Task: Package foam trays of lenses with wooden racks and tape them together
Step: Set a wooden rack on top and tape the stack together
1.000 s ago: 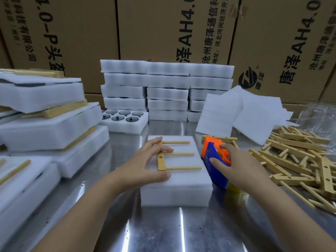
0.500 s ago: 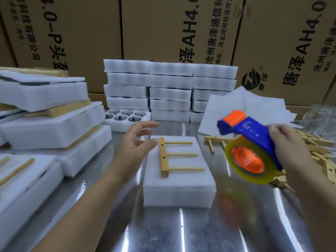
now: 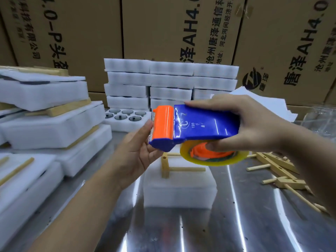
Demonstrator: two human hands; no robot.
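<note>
Right hand (image 3: 254,128) clasps the glossy blue-and-orange tape dispenser (image 3: 203,124) from above, thumb underneath against the yellowish tape roll (image 3: 214,159). Left hand (image 3: 134,153) meets its orange end with fingertips hidden, so its grasp cannot be told. Below both hands, partly covered, a white foam tray (image 3: 180,190) carries a wooden rack (image 3: 165,166) on the shiny steel tabletop (image 3: 236,224). Loose racks (image 3: 280,166) lie right of the right hand, cut off at the edge. Beyond stand stacked foam trays (image 3: 171,79) and cardboard cartons (image 3: 174,24).
</note>
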